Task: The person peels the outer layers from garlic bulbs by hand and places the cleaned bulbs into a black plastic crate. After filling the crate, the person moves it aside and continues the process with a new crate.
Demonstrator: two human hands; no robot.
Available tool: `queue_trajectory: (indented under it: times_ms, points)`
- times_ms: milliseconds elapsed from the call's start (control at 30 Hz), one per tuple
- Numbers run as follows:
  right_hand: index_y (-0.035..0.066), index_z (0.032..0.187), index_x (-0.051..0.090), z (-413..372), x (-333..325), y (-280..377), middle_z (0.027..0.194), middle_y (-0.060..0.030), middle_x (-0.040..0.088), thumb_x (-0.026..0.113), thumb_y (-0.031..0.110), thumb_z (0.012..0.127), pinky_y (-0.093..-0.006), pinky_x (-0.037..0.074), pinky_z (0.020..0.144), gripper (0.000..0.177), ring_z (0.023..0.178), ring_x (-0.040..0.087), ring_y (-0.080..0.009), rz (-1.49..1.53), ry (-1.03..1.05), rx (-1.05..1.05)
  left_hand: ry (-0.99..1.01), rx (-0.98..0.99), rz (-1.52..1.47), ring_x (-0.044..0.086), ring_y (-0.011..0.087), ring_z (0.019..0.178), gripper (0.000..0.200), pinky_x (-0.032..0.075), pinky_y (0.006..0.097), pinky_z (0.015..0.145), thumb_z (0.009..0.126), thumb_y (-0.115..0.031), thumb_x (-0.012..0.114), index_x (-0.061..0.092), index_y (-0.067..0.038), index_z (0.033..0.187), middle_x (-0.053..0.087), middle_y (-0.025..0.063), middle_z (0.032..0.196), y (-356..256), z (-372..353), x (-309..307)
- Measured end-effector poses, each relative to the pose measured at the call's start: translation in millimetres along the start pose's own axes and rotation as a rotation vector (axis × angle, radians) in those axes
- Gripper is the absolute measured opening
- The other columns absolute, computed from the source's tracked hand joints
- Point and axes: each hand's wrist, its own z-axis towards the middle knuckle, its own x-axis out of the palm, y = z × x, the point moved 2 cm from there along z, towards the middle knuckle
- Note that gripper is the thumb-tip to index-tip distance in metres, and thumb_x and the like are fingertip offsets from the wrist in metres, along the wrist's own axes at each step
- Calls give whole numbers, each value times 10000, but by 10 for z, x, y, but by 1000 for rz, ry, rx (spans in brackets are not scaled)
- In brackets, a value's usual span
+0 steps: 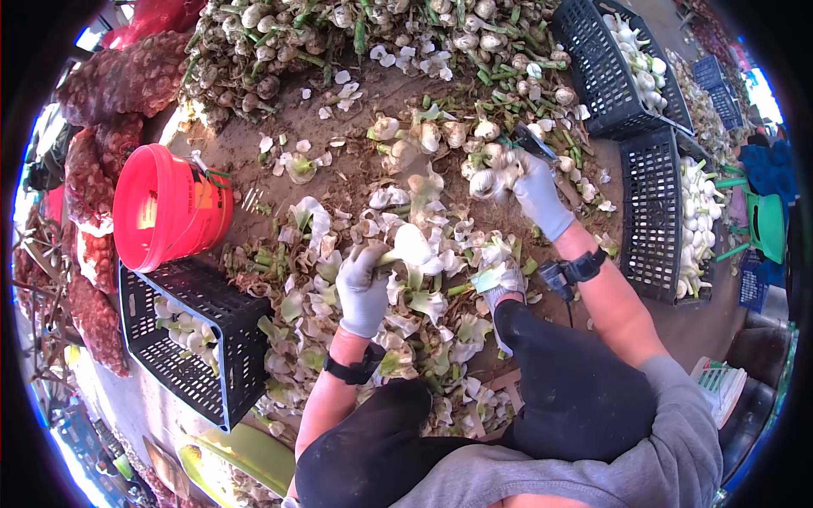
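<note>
Dirt ground (254, 161), outdoors. Person seated, knees at the lower edge of the view. Landmark for all positions: red bucket (165, 207).

Heap of untrimmed bulbs (279, 42) beyond the bucket, stalks and roots on. Three black crates: near crate (190, 356) just below the bucket, a few white bulbs inside; far crate (605, 76) and side crate (652, 212) well to the bucket's right, both holding clean white bulbs. Peelings (313, 296) cover the ground from the bucket's right side to the knees.

Hands: apart, both gloved.
- Left hand (362, 292), right of the bucket and close to the knees, closed around the stalk end of a white bulb (412, 245); the bulb sticks out past the fingers, away from the person.
- Right hand (538, 193), farther right of the bucket, stretched out onto a clump of bulbs (484, 179), touching it. Cannot tell whether its fingers have closed.
- Dark tool (532, 140) shows just past that hand; held or lying there, unclear.

Judgement: step in hand looks like cleaning bulbs one at a time, a stripped one in the left while the right reaches for more. Next move calls for a crate for the held bulb (near crate is on the left hand's side) and a firm grip on one single bulb from the clump.
</note>
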Motion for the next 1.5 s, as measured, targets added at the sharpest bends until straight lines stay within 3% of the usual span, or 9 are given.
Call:
queue_trajectory:
  times_ms: [167,300,433,600,733,900,1100,1267,1500]
  points:
    - [138,1450,405,-321,165,142,1451,-184,382,722,424,805,-429,501,947,774,1194,521,-314,-485,419,-412,189,-459,-700,563,65,783,218,474,235,674,852,57,618,653,-8,1057,636,-18,870,-11,-38,120]
    - [110,1427,425,-478,578,930,1408,-85,463,773,155,783,-374,477,981,733,1170,548,-217,279,436,-191,387,-188,-339,573,65,825,272,487,230,730,881,32,614,617,17,1153,641,-25,945,-16,-62,445]
    - [103,1100,635,-564,-279,696,1114,-104,631,620,35,869,-282,558,731,241,869,652,-183,-13,-41,-288,286,30,317,559,362,1116,797,457,442,953,714,-225,797,414,-96,1401,522,190,1274,100,44,554]
    - [85,1082,669,-1368,-2880,58,1152,-131,600,631,25,765,-411,449,945,325,1095,548,-288,-850,-789,-76,442,-141,709,373,449,1313,792,350,545,1043,741,-475,741,412,-213,1412,439,208,1398,801,-277,416]
    - [137,1196,621,-1868,-3277,244,1263,-136,528,622,312,871,-446,446,939,370,1120,525,-342,-1673,-711,515,1108,-300,574,462,444,1235,634,443,521,957,789,-466,651,489,-219,1350,498,169,1359,437,-611,703]
    - [79,1143,656,-992,-2107,170,1081,-140,667,664,91,765,-385,476,924,379,1014,617,-310,-979,-346,-19,1450,156,463,505,317,1222,572,459,466,952,813,-489,648,554,-244,1321,564,109,1249,162,-869,844]
    - [253,1268,591,336,-182,-326,1100,-174,561,512,58,860,-410,536,791,459,984,628,-328,-976,215,9,570,-129,118,642,269,758,416,523,366,710,795,-148,665,618,-121,1207,656,144,964,168,-192,600]
    - [210,1145,671,685,73,-455,972,-155,629,564,95,896,-410,547,733,295,847,667,-289,-1224,175,-15,416,-307,30,641,135,903,356,515,279,775,845,-47,652,606,-23,1198,680,62,997,306,-80,371]
    - [76,1070,650,122,338,321,937,0,670,664,260,914,-282,525,746,242,848,635,-116,706,281,507,146,-332,-653,606,148,974,836,520,279,810,821,-71,747,243,-87,1488,528,102,1259,-24,237,338]
